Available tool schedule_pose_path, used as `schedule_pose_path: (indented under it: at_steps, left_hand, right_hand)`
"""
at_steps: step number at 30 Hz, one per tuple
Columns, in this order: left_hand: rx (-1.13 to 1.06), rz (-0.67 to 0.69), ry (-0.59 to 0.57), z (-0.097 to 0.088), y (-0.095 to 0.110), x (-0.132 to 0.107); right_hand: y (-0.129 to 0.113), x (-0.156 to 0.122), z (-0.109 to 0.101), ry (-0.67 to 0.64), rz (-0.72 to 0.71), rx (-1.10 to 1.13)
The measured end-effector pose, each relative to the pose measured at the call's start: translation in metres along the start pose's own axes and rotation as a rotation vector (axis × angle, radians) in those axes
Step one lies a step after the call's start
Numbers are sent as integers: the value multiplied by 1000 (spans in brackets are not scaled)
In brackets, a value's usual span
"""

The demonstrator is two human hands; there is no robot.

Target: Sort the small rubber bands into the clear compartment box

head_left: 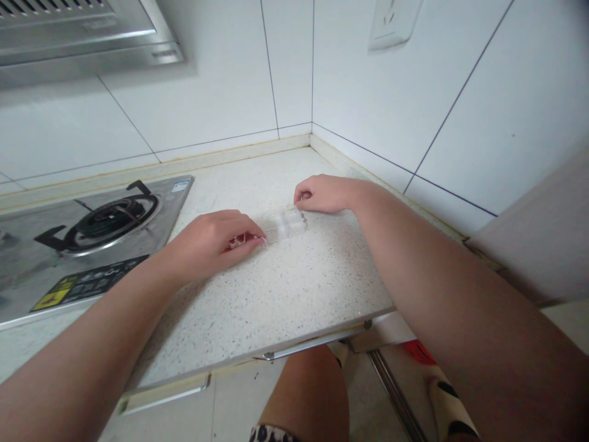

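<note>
A small clear plastic case (284, 225) lies flat on the speckled white countertop (285, 288). My left hand (212, 240) rests on the counter with its fingertips pinching the case's near-left end. My right hand (322, 193) is curled at the case's far-right end, fingers touching its corner. What is inside the case is too small to tell.
A steel gas hob (87, 239) with a black burner sits at the left. White tiled walls meet in a corner behind the counter, with a socket (391, 24) high up. A range hood (83, 37) hangs top left. My knee and socked feet show below the counter edge.
</note>
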State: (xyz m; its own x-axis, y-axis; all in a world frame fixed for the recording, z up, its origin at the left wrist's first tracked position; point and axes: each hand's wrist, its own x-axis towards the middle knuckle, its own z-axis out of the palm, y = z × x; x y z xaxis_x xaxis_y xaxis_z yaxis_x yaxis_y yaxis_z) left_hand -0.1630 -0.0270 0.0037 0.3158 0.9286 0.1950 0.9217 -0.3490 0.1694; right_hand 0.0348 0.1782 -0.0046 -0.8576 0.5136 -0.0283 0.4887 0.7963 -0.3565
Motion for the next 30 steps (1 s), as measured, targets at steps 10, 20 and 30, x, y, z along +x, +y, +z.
schedule_pose_path:
  at_steps: [10,20,30]
  left_hand:
    - [1,-12,-33,-2,4,1]
    - [-5,-18,-36,-3,4,0]
    - [5,-15,-35,-2,5,0]
  right_hand:
    - [-2,-2,-2,-8,-14,-23]
    - [-1,-1,-1,-13,-11,-24]
    - [-2,-3,-2,-7,-16,-33]
